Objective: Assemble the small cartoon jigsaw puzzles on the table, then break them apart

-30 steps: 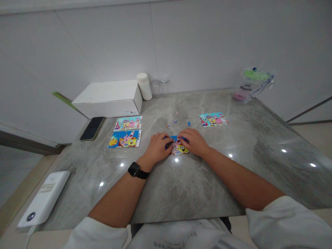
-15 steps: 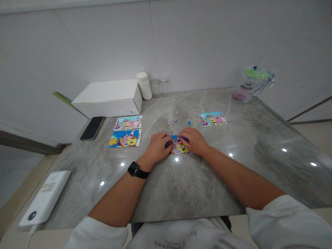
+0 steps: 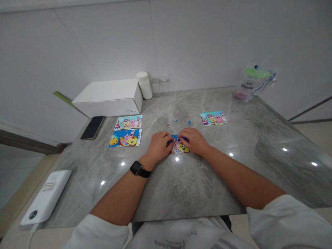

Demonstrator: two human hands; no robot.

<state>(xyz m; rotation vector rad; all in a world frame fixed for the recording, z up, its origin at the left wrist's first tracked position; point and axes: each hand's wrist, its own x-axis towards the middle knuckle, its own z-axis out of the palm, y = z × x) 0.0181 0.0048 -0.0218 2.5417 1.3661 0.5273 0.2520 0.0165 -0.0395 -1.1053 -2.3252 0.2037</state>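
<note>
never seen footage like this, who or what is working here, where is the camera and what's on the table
There is no robot. Two bare hands, the left and the right, belong to the person wearing the camera on their head. It looks forward and down, so all three pictures share that one view; only the last shows the present.

Both hands touch a colourful cartoon picture on the grey table. Whether the fingers grip a loose piece is too hidden to tell.

Beyond them lie a few small pieces. Two cartoon cards lie to the left, another card to the right. Farther out are a phone, a white box and a plastic bag.
</note>
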